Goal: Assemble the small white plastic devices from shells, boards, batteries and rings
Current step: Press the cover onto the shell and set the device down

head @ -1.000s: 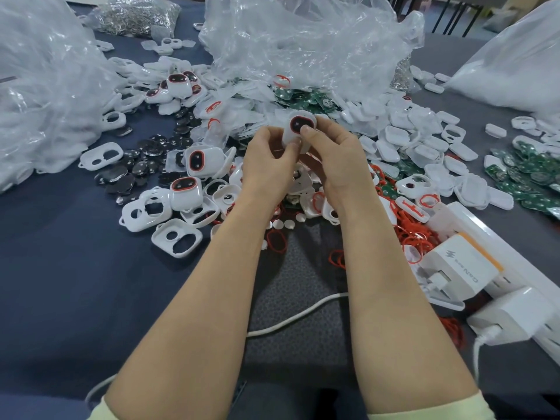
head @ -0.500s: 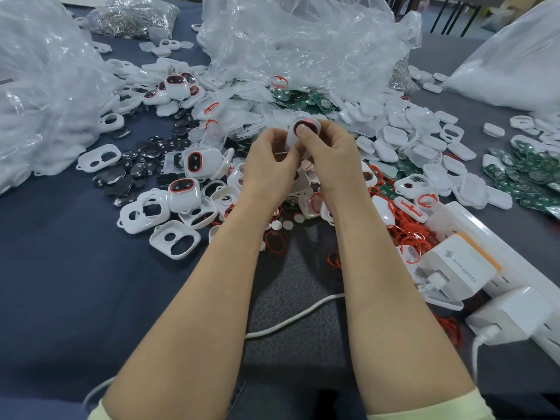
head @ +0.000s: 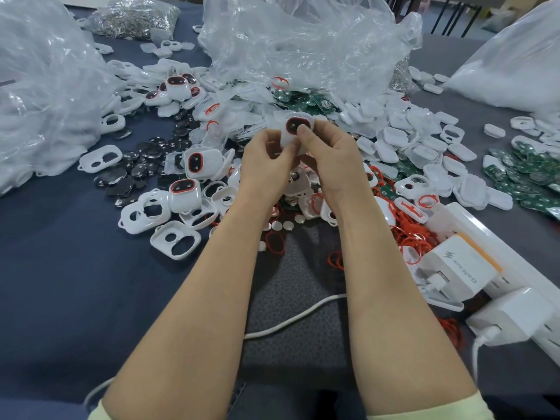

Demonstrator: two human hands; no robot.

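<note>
Both hands hold one small white device [head: 291,128] above the parts pile; its dark face with a red ring points up at me. My left hand [head: 266,165] grips its left and lower side. My right hand [head: 330,162] grips the right side, thumb pressed on the face. Finished devices [head: 197,162] lie left of my hands, beside empty white front shells [head: 175,241] and dark coin batteries [head: 121,180]. Red rings [head: 406,219] are strewn to the right, green boards [head: 303,100] beyond my hands, white back shells [head: 424,147] further right.
Large clear plastic bags [head: 303,47] rise at the back and at the left [head: 39,95]. A white power strip with chargers [head: 472,268] lies at the right. A white cable [head: 291,322] crosses the dark mat between my forearms. More green boards [head: 527,174] sit far right.
The device stayed in both hands, dipping slightly half a second ago. Now my right thumb lies across the right part of its face.
</note>
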